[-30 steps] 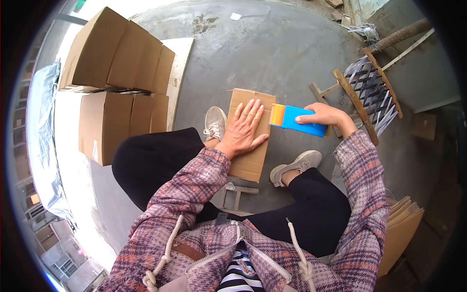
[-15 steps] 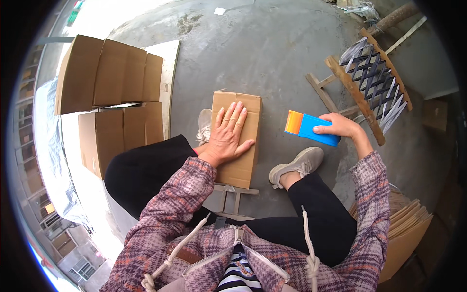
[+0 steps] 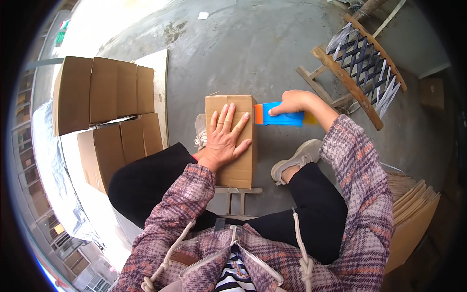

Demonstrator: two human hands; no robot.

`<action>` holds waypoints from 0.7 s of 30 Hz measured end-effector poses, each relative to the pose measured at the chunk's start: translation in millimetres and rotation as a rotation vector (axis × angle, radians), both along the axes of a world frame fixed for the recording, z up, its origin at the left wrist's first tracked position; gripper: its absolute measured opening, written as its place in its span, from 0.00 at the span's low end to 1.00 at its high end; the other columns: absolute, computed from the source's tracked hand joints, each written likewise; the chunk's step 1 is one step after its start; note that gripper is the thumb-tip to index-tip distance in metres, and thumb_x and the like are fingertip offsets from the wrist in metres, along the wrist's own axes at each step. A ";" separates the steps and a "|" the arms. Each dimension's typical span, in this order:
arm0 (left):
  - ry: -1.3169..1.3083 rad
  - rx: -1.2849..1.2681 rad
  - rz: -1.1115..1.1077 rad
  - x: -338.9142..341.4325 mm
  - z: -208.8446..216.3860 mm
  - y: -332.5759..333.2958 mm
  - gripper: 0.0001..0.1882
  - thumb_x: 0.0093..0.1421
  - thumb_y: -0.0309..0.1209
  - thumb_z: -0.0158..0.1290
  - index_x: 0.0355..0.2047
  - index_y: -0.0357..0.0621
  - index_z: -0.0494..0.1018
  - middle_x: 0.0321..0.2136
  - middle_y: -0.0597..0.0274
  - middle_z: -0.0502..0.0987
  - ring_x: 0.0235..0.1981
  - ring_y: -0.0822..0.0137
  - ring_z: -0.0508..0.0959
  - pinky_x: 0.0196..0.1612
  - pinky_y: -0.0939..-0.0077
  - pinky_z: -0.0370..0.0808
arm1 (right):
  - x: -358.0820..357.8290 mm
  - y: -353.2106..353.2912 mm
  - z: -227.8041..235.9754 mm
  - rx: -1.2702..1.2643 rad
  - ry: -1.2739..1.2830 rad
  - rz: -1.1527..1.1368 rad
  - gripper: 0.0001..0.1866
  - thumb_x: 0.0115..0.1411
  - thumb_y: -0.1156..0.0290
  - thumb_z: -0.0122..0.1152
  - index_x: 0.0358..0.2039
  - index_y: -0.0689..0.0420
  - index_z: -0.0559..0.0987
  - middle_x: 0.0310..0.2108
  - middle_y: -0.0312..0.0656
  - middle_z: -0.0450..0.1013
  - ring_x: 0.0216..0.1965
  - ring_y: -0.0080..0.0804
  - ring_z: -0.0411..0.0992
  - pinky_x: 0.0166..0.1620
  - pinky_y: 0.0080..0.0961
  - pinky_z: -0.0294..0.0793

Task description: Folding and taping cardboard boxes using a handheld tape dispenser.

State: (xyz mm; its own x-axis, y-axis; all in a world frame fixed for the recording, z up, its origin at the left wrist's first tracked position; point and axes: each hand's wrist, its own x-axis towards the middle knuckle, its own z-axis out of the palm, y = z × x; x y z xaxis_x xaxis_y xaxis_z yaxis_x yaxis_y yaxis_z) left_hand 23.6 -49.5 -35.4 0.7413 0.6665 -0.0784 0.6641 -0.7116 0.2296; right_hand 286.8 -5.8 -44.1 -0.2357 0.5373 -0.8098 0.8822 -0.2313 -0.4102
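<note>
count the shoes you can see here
2. The left shoe shows left of the cardboard box, which partly hides it; the right shoe is to the right of the box.

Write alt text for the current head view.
A left hand lies flat on a brown cardboard box, while the grip of the right hand is closed on a blue tool, its orange end at the box's right side. Stacked cartons stand at left; a strap-laced wooden frame is at upper right.
</note>
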 end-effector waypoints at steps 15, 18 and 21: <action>-0.067 0.064 0.017 -6.1 -4.4 -1.6 0.35 0.55 0.53 0.46 0.61 0.52 0.59 0.63 0.46 0.50 0.65 0.52 0.48 0.64 0.54 0.40 | 11.4 -5.3 1.3 0.060 -0.062 -0.361 0.35 0.45 0.43 0.57 0.36 0.68 0.77 0.37 0.57 0.74 0.40 0.48 0.73 0.43 0.37 0.71; -0.113 0.046 0.012 -8.2 -5.1 -1.8 0.36 0.56 0.50 0.47 0.61 0.44 0.57 0.63 0.47 0.50 0.65 0.53 0.48 0.65 0.55 0.42 | -8.9 -21.6 -7.2 0.357 -0.164 -0.597 0.33 0.46 0.48 0.58 0.40 0.68 0.72 0.35 0.58 0.74 0.41 0.52 0.73 0.45 0.40 0.70; -0.315 0.066 0.088 -17.9 -24.6 0.4 0.36 0.57 0.41 0.51 0.61 0.36 0.53 0.62 0.43 0.50 0.64 0.50 0.49 0.64 0.56 0.46 | -61.0 -26.2 -30.7 0.651 -0.289 -0.985 0.32 0.48 0.48 0.56 0.41 0.65 0.65 0.32 0.58 0.74 0.38 0.53 0.73 0.42 0.43 0.70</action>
State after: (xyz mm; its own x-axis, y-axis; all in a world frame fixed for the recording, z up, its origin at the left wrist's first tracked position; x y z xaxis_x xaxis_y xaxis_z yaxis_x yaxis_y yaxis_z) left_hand 5.7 -49.1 -60.0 0.6613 0.7253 0.1913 0.6275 -0.6747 0.3887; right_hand 225.8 -32.0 -74.8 0.6473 0.7103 -0.2767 0.5227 -0.6778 -0.5171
